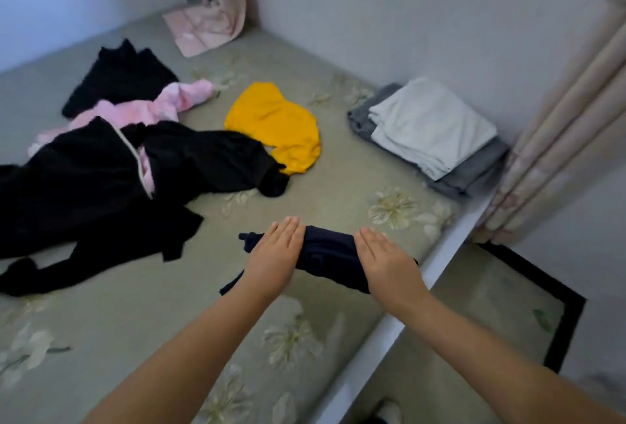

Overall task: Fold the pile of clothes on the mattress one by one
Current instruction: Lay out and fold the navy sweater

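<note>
A small dark navy garment [327, 256] lies bunched on the green floral mattress [135, 322] near its right edge. My left hand [276, 252] rests flat on its left part, fingers together and stretched out. My right hand [382, 261] lies flat on its right part in the same way. Neither hand grips the cloth. Further left sprawls a pile of black clothes [101, 186] with a pink garment [142, 112] in it. A yellow garment [277, 125] lies crumpled beyond the navy one.
A folded stack, light grey cloth [430, 125] on darker grey cloth [474, 173], sits at the mattress's far right corner by the wall. Beige curtains [559, 125] hang at the right. A dark-edged mat [491, 315] covers the floor beside the mattress edge. A pink cloth [203, 27] lies at the far end.
</note>
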### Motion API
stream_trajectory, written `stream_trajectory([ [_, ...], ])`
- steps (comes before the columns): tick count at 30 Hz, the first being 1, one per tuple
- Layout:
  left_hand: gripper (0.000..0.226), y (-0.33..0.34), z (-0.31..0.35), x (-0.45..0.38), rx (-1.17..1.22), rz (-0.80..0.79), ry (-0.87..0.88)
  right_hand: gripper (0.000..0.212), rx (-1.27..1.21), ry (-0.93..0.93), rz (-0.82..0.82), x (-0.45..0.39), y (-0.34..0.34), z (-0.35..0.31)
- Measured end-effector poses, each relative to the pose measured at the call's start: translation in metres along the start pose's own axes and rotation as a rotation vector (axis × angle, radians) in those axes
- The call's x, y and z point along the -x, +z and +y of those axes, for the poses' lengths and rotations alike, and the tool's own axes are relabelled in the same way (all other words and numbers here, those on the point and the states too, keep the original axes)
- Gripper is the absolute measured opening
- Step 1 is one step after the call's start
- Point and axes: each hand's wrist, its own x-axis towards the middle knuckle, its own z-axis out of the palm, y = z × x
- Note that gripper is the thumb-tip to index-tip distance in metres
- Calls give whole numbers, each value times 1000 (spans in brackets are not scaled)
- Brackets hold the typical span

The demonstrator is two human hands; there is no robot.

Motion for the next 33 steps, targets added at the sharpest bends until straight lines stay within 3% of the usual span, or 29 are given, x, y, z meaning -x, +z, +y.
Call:
stream_trajectory([
  [10, 56, -105, 123, -176, 10, 229, 171, 52, 146, 158, 57, -22, -88, 193],
  [16, 55, -133, 157, -254, 43, 200, 285, 50, 174, 180, 49, -42, -101, 273],
  [22, 52, -132, 160, -352, 43, 168, 254, 49, 201, 233, -201, -99, -74, 350],
  [25, 52, -136, 152, -419, 25, 185, 292, 49, 160, 265, -138, -142, -60, 384],
  [28, 51, -150, 138, -491, 1, 210, 297, 50, 256, 173, -44, -192, -53, 426],
  [33, 51, -141, 119, -575, 14, 381, 458, 29, 307, 35, 98, -244, -16, 484],
])
